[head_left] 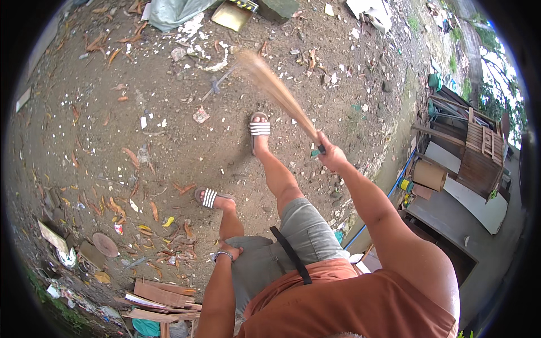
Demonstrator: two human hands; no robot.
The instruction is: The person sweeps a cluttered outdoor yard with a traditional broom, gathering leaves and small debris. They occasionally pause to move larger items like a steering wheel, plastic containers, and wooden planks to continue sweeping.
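My right hand (333, 158) is wrapped round the dark bound handle of a stick broom (284, 98), with a bit of green at the grip. The broom slants away to the far left over the dirt ground, its bristle end smeared by motion. My left hand (228, 252) rests on the left leg of my grey shorts (251, 270), thumb out and most of its fingers hidden. Ahead of the bristles lie small white scraps and a square, pale yellowish pan (232, 17) with a black-and-yellow edge.
A grey-green sheet (174, 12) and a stone block (279, 8) lie at the far side. Dry leaves (115, 207) litter the left. Wood boards (163, 293) are stacked at the near left. Along the right stand a wooden cabinet (479, 149), panels and a blue pipe (389, 198).
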